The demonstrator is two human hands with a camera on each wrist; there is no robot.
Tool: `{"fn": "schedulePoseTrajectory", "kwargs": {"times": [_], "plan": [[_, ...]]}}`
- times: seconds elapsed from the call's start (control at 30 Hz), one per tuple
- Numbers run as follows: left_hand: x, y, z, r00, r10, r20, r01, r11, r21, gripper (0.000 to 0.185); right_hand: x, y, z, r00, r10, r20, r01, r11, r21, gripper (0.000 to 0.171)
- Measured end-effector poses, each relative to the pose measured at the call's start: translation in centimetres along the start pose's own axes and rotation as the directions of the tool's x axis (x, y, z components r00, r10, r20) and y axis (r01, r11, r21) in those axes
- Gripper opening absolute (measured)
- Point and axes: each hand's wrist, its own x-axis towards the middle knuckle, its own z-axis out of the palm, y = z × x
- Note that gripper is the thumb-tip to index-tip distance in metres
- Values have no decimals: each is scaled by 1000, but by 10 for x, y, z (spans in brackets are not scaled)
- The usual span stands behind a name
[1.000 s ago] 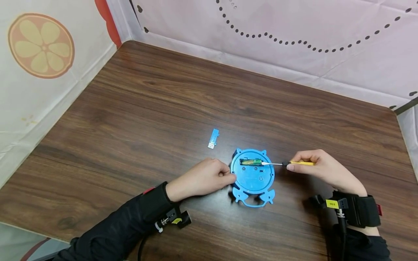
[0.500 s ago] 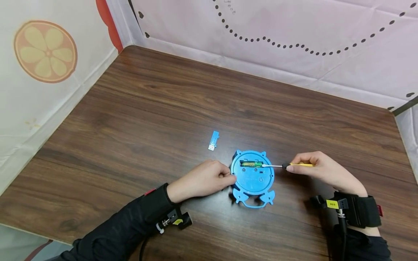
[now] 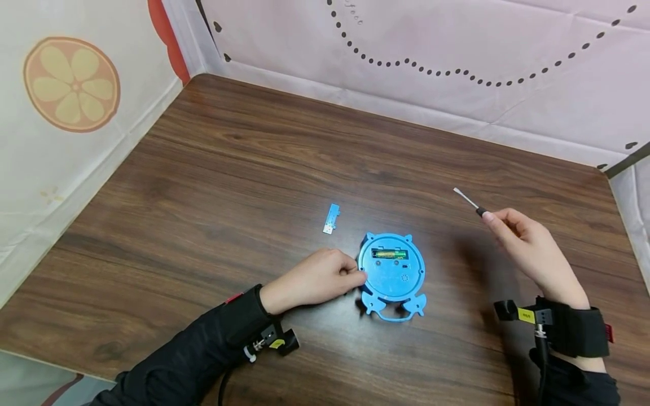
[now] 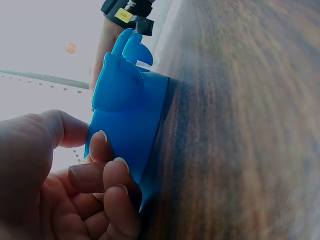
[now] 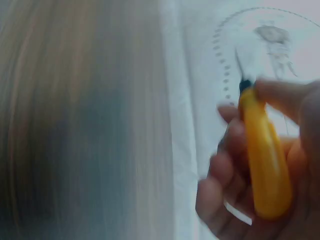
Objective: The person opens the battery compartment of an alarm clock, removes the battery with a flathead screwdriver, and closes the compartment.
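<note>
The left hand (image 3: 316, 281) pinches the left rim of a blue twin-bell alarm clock (image 3: 393, 286), thumb on the edge and a fingertip against the side wall, probably to keep the light case from sliding. The right hand (image 3: 530, 248), well apart from it, grips the yellow handle of a flat-blade screwdriver (image 5: 267, 160), raised off the table to the right of the clock and a little beyond it, blade pointing away and touching nothing.

The clock lies face down, likely so that its back can be worked on, with its bells and loop handle toward the person. In the open compartment across the far half of its back sits a green battery (image 3: 390, 254); the recess walls box it in closely, which would make a thin blade handier than fingers.

Left of the clock and beyond it, a blue battery cover (image 3: 332, 219) with a white end lies loose on the wooden table (image 3: 264, 158). The left hand blocks the clock's left side. Farther beyond the clock hangs a dotted pink cloth (image 3: 457, 34).
</note>
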Motion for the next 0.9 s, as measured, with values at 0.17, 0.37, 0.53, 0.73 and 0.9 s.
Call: {"fn": "schedulePoseTrajectory", "kwargs": {"times": [0.17,0.37,0.53,0.73,0.9], "plan": [[1,0,1,1000,-5,-1,5,1000,-5,44,1,7,4,991,40,-129,-61,985,-163,56],[2,-2,2,1000,-7,3,7,1000,-27,45,0,14,3,988,85,-131,-118,958,-262,57],[2,-4,2,1000,-1,1,1,1000,-29,45,0,15,2,987,163,8,-152,936,-316,58],[3,-4,2,1000,-9,6,9,1000,-25,45,0,15,6,979,176,103,-134,935,-329,56],[3,-5,2,1000,-7,11,8,999,-38,45,3,15,8,969,183,163,-117,931,-345,57]]}}
